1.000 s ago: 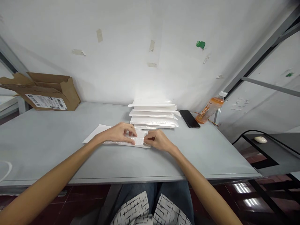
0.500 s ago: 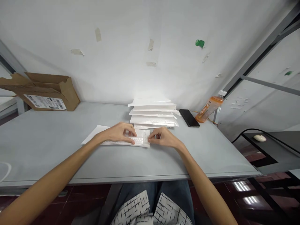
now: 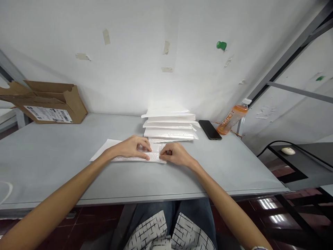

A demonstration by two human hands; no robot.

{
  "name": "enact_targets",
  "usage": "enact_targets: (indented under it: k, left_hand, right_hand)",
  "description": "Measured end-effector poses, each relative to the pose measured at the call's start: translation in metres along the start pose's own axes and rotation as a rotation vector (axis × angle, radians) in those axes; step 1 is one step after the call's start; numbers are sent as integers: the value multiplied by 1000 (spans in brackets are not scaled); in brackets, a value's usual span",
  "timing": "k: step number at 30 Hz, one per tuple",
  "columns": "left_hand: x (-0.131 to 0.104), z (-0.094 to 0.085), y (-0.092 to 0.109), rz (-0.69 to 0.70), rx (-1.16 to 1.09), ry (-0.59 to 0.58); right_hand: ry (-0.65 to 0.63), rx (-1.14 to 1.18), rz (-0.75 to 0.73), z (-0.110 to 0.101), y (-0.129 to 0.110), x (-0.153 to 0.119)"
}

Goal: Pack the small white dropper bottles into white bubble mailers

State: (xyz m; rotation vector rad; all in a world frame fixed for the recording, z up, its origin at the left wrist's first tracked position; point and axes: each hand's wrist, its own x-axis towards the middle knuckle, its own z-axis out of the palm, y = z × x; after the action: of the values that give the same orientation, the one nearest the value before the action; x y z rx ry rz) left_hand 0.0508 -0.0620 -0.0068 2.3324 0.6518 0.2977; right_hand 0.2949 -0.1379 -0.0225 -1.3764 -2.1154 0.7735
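A white bubble mailer (image 3: 154, 159) lies lengthwise on the grey table, its plain end pointing left and a bubbled, glossy surface showing near its right end. My left hand (image 3: 131, 147) rests on its middle, thumb and fingers apart and pressing on the surface. My right hand (image 3: 175, 153) is closed in a pinch at the right end of the mailer; exactly which layer is between the fingertips is too small to tell. Just behind my hands is a stack of several white mailers (image 3: 170, 133).
A black phone (image 3: 210, 130) lies right of the stack, beside a tilted bottle of orange drink (image 3: 232, 119). An opened cardboard box (image 3: 75, 104) stands at the back left against the wall. A pale mouse (image 3: 288, 151) sits on a grey surface at the right.
My right hand has moved slightly left, from the mailer's right edge to over its end, still pinched. My left hand has stayed in place.
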Motion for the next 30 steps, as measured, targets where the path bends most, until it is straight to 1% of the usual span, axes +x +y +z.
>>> enact_targets:
  k: [4, 10, 18, 21, 26, 28, 30]
  left_hand:
    - [0, 0, 0, 11, -4, -2]
    - [0, -1, 1, -3, 1, -11]
    - [0, -2, 2, 5, -15, -5]
    - [0, -3, 2, 1, 2, 0]
    - [-1, -2, 4, -9, 86, 5]
    - [-2, -5, 5, -19, 130, 21]
    - [-6, -12, 4, -53, 167, 14]
  right_hand:
    - [41, -36, -20, 2, 4, 1]
    - [51, -37, -82, 9, 3, 2]
    - [128, 94, -32, 23, 2, 3]
    - [139, 80, 0, 21, 3, 5]
    - [115, 56, 49, 12, 3, 5]
    - [109, 31, 62, 10, 3, 5]
    - [98, 15, 62, 8, 3, 4]
